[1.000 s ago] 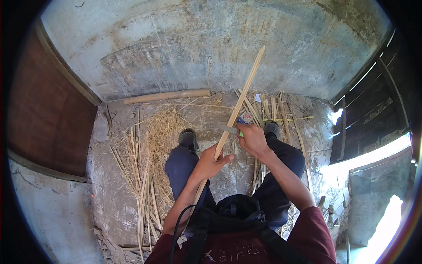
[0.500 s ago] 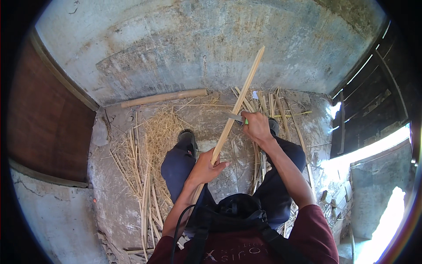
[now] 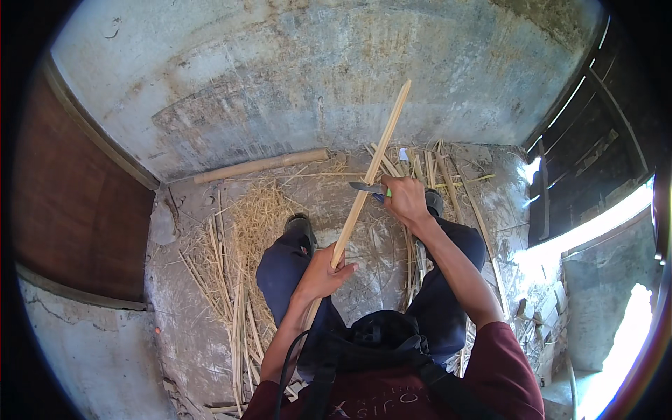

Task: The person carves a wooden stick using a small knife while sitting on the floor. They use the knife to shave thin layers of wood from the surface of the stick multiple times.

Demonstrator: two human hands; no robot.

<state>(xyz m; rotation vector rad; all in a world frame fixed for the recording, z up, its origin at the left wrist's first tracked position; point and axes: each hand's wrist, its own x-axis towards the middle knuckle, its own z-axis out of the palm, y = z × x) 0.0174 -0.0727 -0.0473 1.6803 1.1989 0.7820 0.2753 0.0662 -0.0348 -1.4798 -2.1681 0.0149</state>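
A long pale bamboo strip (image 3: 359, 198) slants up and away from my lap toward the wall. Around its lower part, my left hand (image 3: 324, 273) is closed, with the thumb pointing right. My right hand (image 3: 407, 199) grips a knife (image 3: 367, 187) by its green handle. The dark blade points left and lies across the strip, about midway along its visible length. Whether the edge bites into the strip I cannot tell. The strip's near end runs down beside my left forearm and is partly hidden.
Shavings (image 3: 259, 217) are heaped by my left foot, with thin strips (image 3: 238, 315) beside them. A round bamboo pole (image 3: 261, 166) lies along the foot of the wall (image 3: 280, 84). More split pieces (image 3: 448, 182) lie beyond my right foot. A brown panel (image 3: 80, 189) stands at left.
The strip's far end has shifted slightly left and down. The knife blade has swung from slanting to nearly level across the strip. Both hands keep their holds.
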